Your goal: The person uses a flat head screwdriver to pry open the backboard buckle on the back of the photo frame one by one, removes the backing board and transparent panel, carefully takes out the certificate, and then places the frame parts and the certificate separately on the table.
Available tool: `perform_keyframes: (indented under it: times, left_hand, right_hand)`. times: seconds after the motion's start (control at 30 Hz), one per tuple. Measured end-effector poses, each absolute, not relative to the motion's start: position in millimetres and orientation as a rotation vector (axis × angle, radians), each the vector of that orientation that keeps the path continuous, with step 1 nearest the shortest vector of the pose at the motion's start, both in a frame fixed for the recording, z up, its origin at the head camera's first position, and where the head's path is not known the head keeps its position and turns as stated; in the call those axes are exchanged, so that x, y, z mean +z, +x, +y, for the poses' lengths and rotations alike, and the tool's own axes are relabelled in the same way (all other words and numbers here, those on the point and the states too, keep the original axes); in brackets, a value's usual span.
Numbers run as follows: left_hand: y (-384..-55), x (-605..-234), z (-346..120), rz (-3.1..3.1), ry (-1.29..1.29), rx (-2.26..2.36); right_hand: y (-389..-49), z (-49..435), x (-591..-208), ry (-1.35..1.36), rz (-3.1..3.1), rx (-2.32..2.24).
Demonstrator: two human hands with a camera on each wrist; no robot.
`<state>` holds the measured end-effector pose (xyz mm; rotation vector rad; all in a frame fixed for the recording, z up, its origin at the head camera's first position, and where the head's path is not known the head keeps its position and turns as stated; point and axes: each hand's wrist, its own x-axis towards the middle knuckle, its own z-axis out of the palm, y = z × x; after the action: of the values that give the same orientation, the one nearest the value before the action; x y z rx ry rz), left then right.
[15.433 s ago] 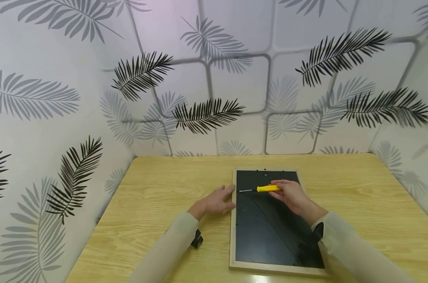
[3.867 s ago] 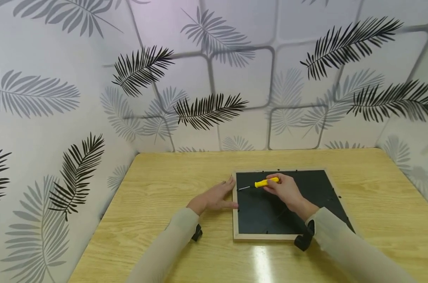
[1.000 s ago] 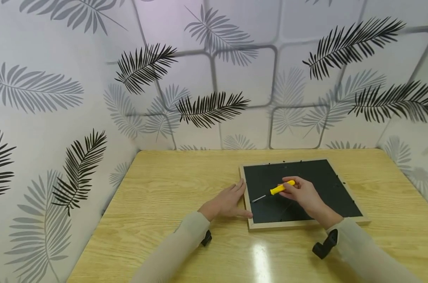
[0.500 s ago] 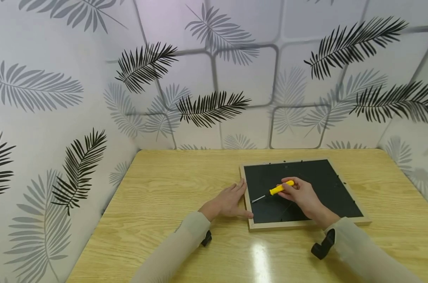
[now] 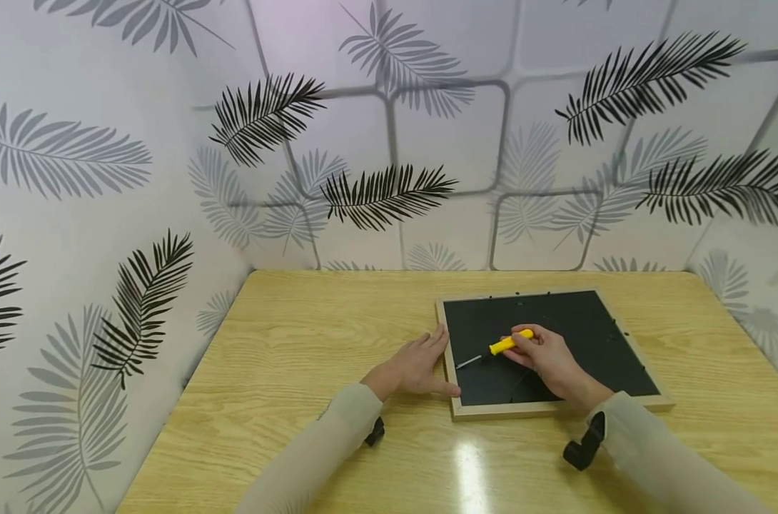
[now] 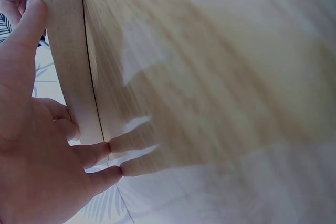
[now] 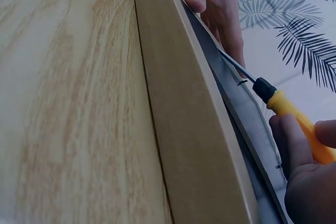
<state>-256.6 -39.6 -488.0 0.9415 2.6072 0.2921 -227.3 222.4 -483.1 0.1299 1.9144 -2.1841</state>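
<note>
A picture frame lies back side up on the table, its pale wooden rim (image 5: 530,410) around a dark backing board (image 5: 575,332). My right hand (image 5: 552,363) pinches the handle of a yellow screwdriver (image 5: 503,345). The metal shaft points left, and its tip is at the inner edge of the rim's left side, by a small dark tab. Along that same side rests my left hand (image 5: 415,365), fingers spread and thumb over the rim. In the left wrist view, fingertips (image 6: 113,174) of the left hand touch the tabletop beside the frame.
Small dark tabs (image 5: 614,320) stand along the inner rim. The wood-grain table (image 5: 312,335) extends around the frame, with a leaf-patterned wall (image 5: 440,235) behind and at both sides. A black wrist camera (image 5: 582,451) hangs under the right sleeve.
Since the oldest frame, the picture frame has turned from lengthwise to crosswise, then shifted slightly right and away. The screwdriver tip has moved nearer the front corner. Over the last second, the hands barely move.
</note>
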Motion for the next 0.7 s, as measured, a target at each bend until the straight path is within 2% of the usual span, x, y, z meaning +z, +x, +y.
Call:
perform_keyframes:
  times: [0.2, 0.43, 0.7]
  left_hand:
    - [-255.9, -488.0, -38.2, 2.603, 0.933, 0.288]
    - [-257.3, -486.9, -37.9, 2.604, 0.895, 0.277]
    - [-258.4, -487.5, -38.7, 2.594, 0.923, 0.311]
  right_hand:
    - [-223.9, 219.5, -481.8, 0.085, 1.974, -2.189]
    - [-213.0, 199.9, -464.4, -0.186, 2.397, -2.011]
    - [-217.7, 208.8, -465.5, 0.025, 2.180, -2.133]
